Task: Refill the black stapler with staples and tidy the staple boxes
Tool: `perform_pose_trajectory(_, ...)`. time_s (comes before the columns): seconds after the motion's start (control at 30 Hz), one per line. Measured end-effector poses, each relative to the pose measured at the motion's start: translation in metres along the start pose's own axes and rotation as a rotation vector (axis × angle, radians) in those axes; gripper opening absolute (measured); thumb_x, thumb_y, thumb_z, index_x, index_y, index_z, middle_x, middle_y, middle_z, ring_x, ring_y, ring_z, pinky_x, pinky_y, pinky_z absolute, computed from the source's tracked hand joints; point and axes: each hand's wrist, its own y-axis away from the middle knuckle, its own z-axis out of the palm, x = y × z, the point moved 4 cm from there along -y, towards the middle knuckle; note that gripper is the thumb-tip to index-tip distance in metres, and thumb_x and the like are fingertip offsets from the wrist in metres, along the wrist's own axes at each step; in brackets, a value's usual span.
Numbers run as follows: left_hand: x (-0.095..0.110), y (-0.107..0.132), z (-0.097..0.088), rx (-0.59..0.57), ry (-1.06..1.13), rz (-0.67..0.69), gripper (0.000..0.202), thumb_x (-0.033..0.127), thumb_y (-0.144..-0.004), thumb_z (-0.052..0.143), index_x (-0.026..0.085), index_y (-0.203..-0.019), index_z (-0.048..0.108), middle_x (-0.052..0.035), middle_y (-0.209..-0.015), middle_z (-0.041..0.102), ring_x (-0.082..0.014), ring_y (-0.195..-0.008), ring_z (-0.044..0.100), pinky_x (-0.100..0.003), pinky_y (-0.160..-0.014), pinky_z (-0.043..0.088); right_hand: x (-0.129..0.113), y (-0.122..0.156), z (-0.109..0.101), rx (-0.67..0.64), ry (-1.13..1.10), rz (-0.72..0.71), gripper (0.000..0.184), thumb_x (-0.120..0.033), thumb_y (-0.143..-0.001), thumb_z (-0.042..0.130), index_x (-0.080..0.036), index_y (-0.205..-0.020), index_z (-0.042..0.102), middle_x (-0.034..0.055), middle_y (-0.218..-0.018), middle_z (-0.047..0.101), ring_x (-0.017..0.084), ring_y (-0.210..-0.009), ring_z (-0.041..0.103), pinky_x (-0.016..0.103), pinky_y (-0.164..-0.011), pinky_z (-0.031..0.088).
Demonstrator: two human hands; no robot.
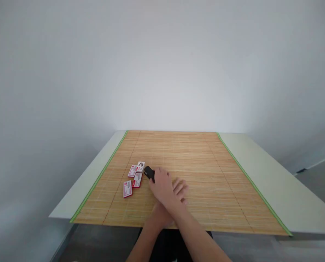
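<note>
My right hand (163, 183) reaches across to the left, its fingers closed over a small black stapler-like object (149, 173), whose rounded end sticks out to the left. My left hand (180, 188) lies under my right wrist, pointing right, with its fingers loosely apart and nothing seen in them. Part of it is hidden by the crossing right arm. Just left of the black object are several small white and red boxes: one with a dark picture (141, 164), a tilted box (132, 171), one below it (137, 180) and another nearest me (127, 189).
A bamboo mat (206, 163) with green edging covers the middle of a white table (263, 160). Behind the table rises a plain pale wall (168, 72). The table's front edge runs close to my forearms.
</note>
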Motion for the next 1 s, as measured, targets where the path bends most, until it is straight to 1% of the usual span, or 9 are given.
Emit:
perform_pose_trajectory(0.13, 0.012, 0.001, -0.020, -0.018, 0.171, 0.028, 0.048, 0.026, -0.100, 0.055, 0.035, -0.146, 0.056, 0.0025, -0.149, 0.059, -0.0228, -0.144, 0.049, -0.047, -0.126, 0.034, 0.061, -0.003, -0.038, 0.011, 0.018, -0.057, 0.032, -0.024, -0.095, 0.057, -0.024, -0.127, 0.063, 0.0105, -0.127, 0.066, 0.029, -0.120, 0.055, 0.042, -0.101, 0.037)
perform_pose_trajectory(0.2, 0.011, -0.001, -0.026, 0.032, 0.259, 0.000, 0.035, 0.026, -0.100, 0.054, 0.034, -0.132, 0.068, 0.0031, -0.137, 0.068, -0.0209, -0.136, 0.056, -0.044, -0.123, 0.038, 0.093, -0.002, -0.056, -0.009, 0.032, -0.082, 0.037, -0.022, -0.095, 0.057, -0.027, -0.131, 0.063, 0.0086, -0.132, 0.065, 0.028, -0.122, 0.054, 0.040, -0.101, 0.037)
perform_pose_trajectory(0.37, -0.010, 0.000, -0.031, 0.303, 0.236, -0.307, 0.039, 0.025, -0.108, 0.036, 0.027, -0.131, 0.067, -0.0030, -0.137, 0.066, -0.0209, -0.127, 0.058, -0.043, -0.113, 0.047, 0.141, 0.007, -0.076, -0.061, 0.001, -0.123, 0.038, -0.022, -0.095, 0.058, -0.029, -0.132, 0.065, 0.0058, -0.130, 0.067, 0.025, -0.120, 0.055, 0.039, -0.100, 0.037)
perform_pose_trajectory(0.43, -0.013, 0.001, -0.029, 0.336, 0.098, -0.369, 0.041, 0.027, -0.108, 0.036, 0.029, -0.141, 0.061, -0.0032, -0.148, 0.058, -0.0250, -0.136, 0.050, -0.049, -0.116, 0.042, 0.146, 0.008, -0.077, -0.081, -0.025, -0.158, 0.039, -0.021, -0.095, 0.059, -0.029, -0.133, 0.065, 0.0056, -0.132, 0.066, 0.024, -0.121, 0.055, 0.038, -0.102, 0.036)
perform_pose_trajectory(0.53, -0.009, -0.001, -0.024, 0.287, -0.076, -0.346, 0.044, 0.033, -0.108, 0.039, 0.030, -0.150, 0.052, -0.0030, -0.158, 0.048, -0.0295, -0.144, 0.040, -0.056, -0.121, 0.034, 0.148, 0.004, -0.078, -0.120, -0.045, -0.187, 0.040, -0.018, -0.093, 0.061, -0.028, -0.131, 0.066, 0.0056, -0.132, 0.066, 0.024, -0.123, 0.055, 0.038, -0.102, 0.035)
perform_pose_trajectory(0.63, -0.003, -0.003, -0.020, 0.253, -0.185, -0.333, 0.047, 0.035, -0.108, 0.042, 0.031, -0.154, 0.047, -0.0038, -0.160, 0.045, -0.0305, -0.144, 0.040, -0.059, -0.123, 0.029, 0.146, -0.003, -0.078, -0.171, -0.051, -0.195, 0.039, -0.017, -0.090, 0.066, -0.028, -0.127, 0.068, 0.0050, -0.130, 0.067, 0.024, -0.121, 0.056, 0.037, -0.100, 0.036)
perform_pose_trajectory(0.73, 0.001, -0.004, -0.019, 0.256, -0.241, -0.363, 0.048, 0.034, -0.107, 0.044, 0.032, -0.155, 0.045, -0.0037, -0.159, 0.046, -0.0310, -0.145, 0.039, -0.061, -0.124, 0.026, 0.133, -0.010, -0.075, -0.209, -0.028, -0.222, 0.030, -0.027, -0.090, 0.072, -0.025, -0.119, 0.070, 0.0054, -0.121, 0.069, 0.024, -0.114, 0.060, 0.036, -0.095, 0.037)
perform_pose_trajectory(0.87, 0.002, -0.003, -0.021, 0.273, -0.238, -0.396, 0.045, 0.031, -0.105, 0.045, 0.035, -0.149, 0.052, -0.0025, -0.157, 0.049, -0.0315, -0.145, 0.039, -0.065, -0.125, 0.020, 0.100, -0.018, -0.075, -0.153, 0.066, -0.273, 0.025, -0.036, -0.090, 0.075, -0.023, -0.112, 0.070, 0.0068, -0.114, 0.069, 0.026, -0.114, 0.058, 0.040, -0.099, 0.035)
perform_pose_trajectory(1.0, 0.000, -0.002, -0.024, 0.291, -0.208, -0.437, 0.051, 0.026, -0.104, 0.044, 0.038, -0.153, 0.046, -0.0018, -0.158, 0.048, -0.0316, -0.146, 0.039, -0.069, -0.125, 0.011, 0.092, -0.018, -0.104, -0.042, 0.050, -0.304, 0.022, -0.034, -0.089, 0.075, -0.024, -0.108, 0.071, 0.0066, -0.110, 0.069, 0.026, -0.112, 0.058, 0.040, -0.099, 0.038)
